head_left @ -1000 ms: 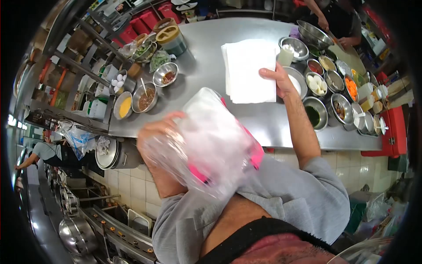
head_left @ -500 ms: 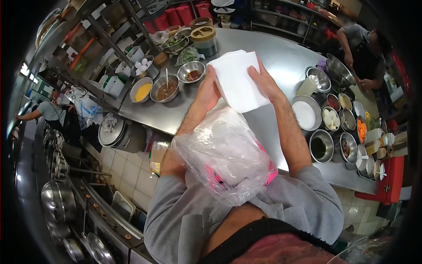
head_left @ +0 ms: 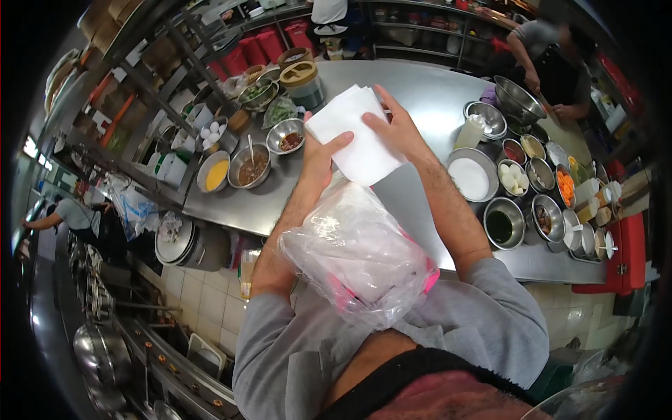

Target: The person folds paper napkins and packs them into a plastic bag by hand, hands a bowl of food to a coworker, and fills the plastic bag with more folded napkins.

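A stack of white paper sheets (head_left: 353,129), slightly fanned at its top corners, is held between my two hands over the steel table. My left hand (head_left: 322,155) grips its left edge with the thumb lying on top. From the right, my right hand (head_left: 397,131) holds the other edge, thumb on the top sheet and fingers partly hidden behind. Just below the stack, a clear plastic bag (head_left: 357,259) with white contents and bright pink marks rests against my torso, between my forearms. Whether the lowest sheets touch the bag I cannot tell.
Bowls of sauce (head_left: 250,166) and yellow liquid (head_left: 216,175) stand on the left of the steel table (head_left: 413,80). To the right are a white-filled bowl (head_left: 470,178), a green-liquid bowl (head_left: 502,224) and several ingredient containers. A person (head_left: 553,70) works at the far right.
My left thumb has come over onto the top of the stack, and the sheets have turned and shifted slightly left. The camera view has tilted a little.
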The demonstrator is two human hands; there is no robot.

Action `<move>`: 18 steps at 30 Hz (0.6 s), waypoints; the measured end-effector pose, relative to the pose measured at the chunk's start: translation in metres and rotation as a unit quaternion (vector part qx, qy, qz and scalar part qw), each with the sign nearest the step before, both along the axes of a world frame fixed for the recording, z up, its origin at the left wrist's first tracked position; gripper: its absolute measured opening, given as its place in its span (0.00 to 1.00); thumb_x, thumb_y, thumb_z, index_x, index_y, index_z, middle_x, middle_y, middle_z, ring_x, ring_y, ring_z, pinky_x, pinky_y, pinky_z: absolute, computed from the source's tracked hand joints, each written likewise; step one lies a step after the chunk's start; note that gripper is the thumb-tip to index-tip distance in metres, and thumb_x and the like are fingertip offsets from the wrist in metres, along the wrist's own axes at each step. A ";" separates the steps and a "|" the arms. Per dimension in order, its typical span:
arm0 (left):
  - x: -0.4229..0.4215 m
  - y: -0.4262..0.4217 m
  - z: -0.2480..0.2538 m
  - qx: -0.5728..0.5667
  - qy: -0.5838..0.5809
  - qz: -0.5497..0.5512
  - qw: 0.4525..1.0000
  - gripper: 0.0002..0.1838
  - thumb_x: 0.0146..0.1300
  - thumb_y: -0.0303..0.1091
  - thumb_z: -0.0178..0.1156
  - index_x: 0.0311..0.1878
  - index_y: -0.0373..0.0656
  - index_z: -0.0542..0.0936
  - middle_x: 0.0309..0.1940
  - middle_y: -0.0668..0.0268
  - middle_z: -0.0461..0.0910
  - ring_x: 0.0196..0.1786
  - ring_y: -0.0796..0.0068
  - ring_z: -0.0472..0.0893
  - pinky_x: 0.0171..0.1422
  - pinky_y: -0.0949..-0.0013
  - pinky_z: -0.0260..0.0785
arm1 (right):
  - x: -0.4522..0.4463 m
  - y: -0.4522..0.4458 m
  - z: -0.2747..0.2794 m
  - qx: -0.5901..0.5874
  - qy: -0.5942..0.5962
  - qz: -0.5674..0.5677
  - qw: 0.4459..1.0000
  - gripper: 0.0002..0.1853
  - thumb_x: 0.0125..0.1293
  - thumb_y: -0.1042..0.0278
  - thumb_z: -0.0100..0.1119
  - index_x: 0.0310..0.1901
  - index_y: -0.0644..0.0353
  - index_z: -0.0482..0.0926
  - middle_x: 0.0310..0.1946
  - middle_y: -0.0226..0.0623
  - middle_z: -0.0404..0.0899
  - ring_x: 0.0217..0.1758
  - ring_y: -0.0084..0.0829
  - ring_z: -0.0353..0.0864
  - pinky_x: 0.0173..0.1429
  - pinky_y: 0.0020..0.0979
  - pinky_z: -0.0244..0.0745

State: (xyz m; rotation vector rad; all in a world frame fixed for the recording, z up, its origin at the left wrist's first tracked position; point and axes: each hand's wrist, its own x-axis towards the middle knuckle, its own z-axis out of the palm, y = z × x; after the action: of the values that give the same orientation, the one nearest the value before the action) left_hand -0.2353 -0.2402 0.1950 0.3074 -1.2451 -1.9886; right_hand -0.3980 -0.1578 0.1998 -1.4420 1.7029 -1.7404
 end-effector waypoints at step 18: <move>-0.028 -0.009 0.007 -0.059 0.016 0.117 0.991 0.22 0.48 0.22 0.67 0.48 0.35 0.74 0.43 0.63 0.78 0.46 0.73 0.77 0.51 0.70 0.69 | 0.027 0.000 0.003 0.022 0.000 -0.049 0.999 0.27 0.47 0.67 0.66 0.49 0.67 0.67 0.43 0.46 0.74 0.46 0.39 0.75 0.51 0.35 0.69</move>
State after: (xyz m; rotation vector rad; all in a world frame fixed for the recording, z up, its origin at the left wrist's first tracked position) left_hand -0.2637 -0.2489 0.2023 0.3446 -1.2401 -1.7088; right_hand -0.3712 -0.1577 0.2031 -1.3614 1.8285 -1.7417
